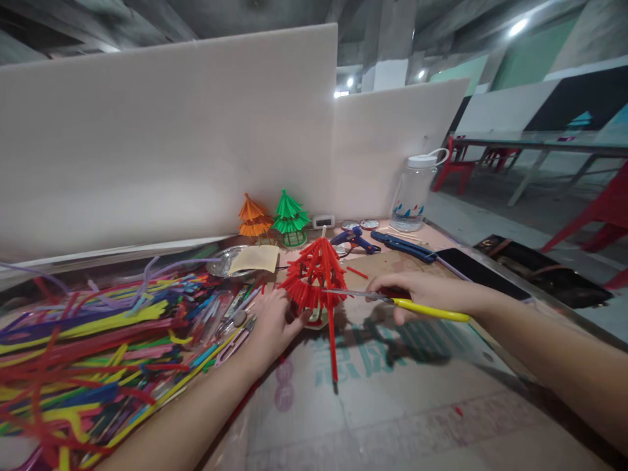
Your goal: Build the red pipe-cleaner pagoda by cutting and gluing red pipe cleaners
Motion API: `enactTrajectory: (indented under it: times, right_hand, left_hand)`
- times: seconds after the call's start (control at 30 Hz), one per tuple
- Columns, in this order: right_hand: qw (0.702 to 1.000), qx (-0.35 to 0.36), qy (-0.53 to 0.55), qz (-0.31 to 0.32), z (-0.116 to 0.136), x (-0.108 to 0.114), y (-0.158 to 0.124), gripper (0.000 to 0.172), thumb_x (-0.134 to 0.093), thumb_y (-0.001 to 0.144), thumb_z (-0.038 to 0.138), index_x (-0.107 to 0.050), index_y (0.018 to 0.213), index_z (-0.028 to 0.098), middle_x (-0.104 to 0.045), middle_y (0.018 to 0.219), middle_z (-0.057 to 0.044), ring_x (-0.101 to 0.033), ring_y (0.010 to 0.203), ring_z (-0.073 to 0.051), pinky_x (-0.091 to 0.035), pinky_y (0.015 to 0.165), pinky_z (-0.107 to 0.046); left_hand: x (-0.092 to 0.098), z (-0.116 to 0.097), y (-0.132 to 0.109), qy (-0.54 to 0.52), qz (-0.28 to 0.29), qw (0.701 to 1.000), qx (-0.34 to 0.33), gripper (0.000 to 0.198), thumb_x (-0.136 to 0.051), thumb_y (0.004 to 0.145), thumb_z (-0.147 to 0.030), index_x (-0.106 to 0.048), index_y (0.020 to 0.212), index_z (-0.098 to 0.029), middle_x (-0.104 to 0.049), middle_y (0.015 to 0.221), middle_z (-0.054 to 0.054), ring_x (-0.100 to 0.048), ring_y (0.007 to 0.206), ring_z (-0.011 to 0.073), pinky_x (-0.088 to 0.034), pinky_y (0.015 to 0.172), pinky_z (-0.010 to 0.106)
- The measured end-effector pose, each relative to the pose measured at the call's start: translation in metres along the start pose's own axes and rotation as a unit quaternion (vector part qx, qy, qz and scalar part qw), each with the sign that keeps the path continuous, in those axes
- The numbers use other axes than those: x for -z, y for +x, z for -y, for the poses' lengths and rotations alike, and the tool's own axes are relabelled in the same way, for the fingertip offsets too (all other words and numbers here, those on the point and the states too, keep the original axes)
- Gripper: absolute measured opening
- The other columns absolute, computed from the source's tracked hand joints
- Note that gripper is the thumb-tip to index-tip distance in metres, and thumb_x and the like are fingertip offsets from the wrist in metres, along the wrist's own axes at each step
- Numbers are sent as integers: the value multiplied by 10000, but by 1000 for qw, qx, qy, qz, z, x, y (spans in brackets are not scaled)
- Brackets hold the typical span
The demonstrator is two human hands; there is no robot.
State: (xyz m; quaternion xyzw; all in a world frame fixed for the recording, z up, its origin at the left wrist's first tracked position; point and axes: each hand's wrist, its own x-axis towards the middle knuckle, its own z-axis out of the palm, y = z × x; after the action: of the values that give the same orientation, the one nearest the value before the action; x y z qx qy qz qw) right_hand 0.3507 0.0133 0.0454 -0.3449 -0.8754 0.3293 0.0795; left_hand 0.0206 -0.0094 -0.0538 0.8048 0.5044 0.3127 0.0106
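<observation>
A small red pavilion model (314,261) made of fuzzy pipe cleaners stands on the cardboard in front of me. Its layered roof comes to a point with a pale stick at the top. My left hand (275,324) grips it low on its left side, the thumb by the base. In my right hand (417,289) is a pair of scissors with yellow handles (434,311). The blades reach left across a long red pipe cleaner (332,347) that hangs from the roof towards me. Whether the blades are closed on it I cannot tell.
Loose coloured pipe cleaners (122,353) heap up at the left. Behind stand an orange model (254,216) and a green model (290,219). A glue gun (356,240), a blue utility knife (405,246), a phone (483,273) and a water bottle (409,193) lie or stand at the right.
</observation>
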Motion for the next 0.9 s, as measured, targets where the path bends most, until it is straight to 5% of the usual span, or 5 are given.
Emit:
enactTrajectory:
  times: [0.3, 0.57, 0.9]
  right_hand:
    - [999, -48, -4, 3, 10, -4, 1, 369, -676, 844, 432, -666, 1143, 216, -665, 971, -27, -599, 872, -205, -422, 722, -286]
    - [999, -38, -6, 0, 13, -4, 2, 279, -656, 835, 353, -682, 1079, 220, -679, 919, -9, -610, 848, -197, -410, 708, -280]
    - [999, -17, -36, 34, 1, 10, -2, 572, -668, 838, 564, -654, 1232, 150, -688, 1073, -96, -639, 944, -255, -468, 777, -319]
  left_hand:
    - [3, -4, -2, 3, 3, 1000, -22, 208, -585, 928, -407, -646, 930, -208, -704, 957, 100, -624, 939, 295, -460, 817, 414]
    - [6, -6, 0, -1, 7, 1000, -10, 241, -583, 912, -427, -610, 814, -208, -693, 881, 97, -619, 883, 295, -472, 790, 418]
    - [7, -3, 10, -112, 43, 993, 2, 223, -622, 879, -322, -691, 1040, -185, -712, 1181, 130, -630, 1130, 315, -497, 998, 451]
